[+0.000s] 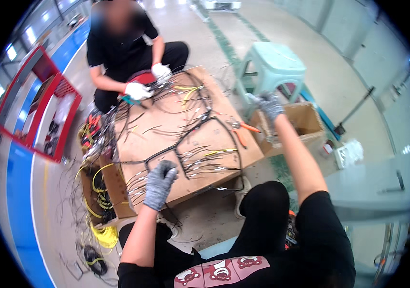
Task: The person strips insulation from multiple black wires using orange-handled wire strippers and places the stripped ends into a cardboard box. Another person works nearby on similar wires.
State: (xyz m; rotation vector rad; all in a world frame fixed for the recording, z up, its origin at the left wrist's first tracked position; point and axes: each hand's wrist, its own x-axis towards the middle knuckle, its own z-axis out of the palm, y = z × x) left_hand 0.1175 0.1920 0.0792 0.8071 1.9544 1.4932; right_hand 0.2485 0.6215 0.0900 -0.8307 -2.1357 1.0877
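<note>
Forearms are reaching up from the lower edge. Left hand (pixel 160 183), gloved, is curling its grip shut on the black wire harness (pixel 193 144) lying across the cardboard worktop (pixel 166 139); right hand (pixel 269 104) is stretching out over a cardboard box (pixel 305 120), grip pinching a small pale piece (pixel 252 97).

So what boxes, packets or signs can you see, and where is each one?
Open cardboard box: right of the board, under the right hand; brown, square, open top.
White packet: on the floor further right; small, flat.
Cardboard board: middle, under the black wires near the left hand; brown, flat.
Signs or screens: none visible.
</note>
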